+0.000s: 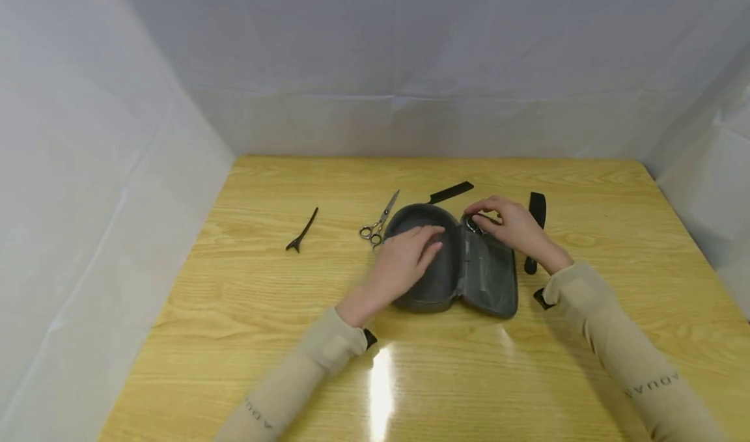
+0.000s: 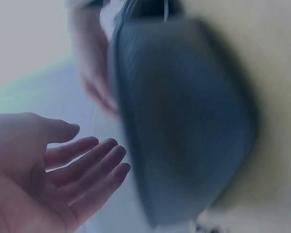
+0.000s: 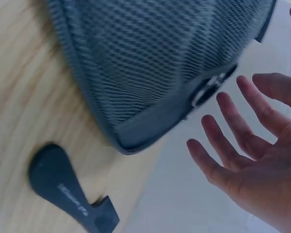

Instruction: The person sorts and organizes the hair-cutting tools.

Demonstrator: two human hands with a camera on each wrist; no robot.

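Note:
An open dark grey zip case [image 1: 489, 282] lies on the wooden table. My left hand [image 1: 410, 253] hovers over its left half with fingers straight and relaxed, holding nothing; the left wrist view shows the open palm [image 2: 63, 179] beside the blurred case [image 2: 184, 121]. My right hand [image 1: 506, 224] is at the far end of the right half, fingers spread over a small metal ring [image 3: 206, 90] at the edge of the mesh pocket [image 3: 150, 63]. In the right wrist view its palm [image 3: 252, 150] is open and empty.
Silver scissors [image 1: 377, 224] lie just left of the case and a black hair clip [image 1: 302, 231] further left. A black comb [image 1: 451, 192] lies behind the case. A long black tool [image 1: 536, 217] lies to its right [image 3: 63, 189]. White walls enclose the table.

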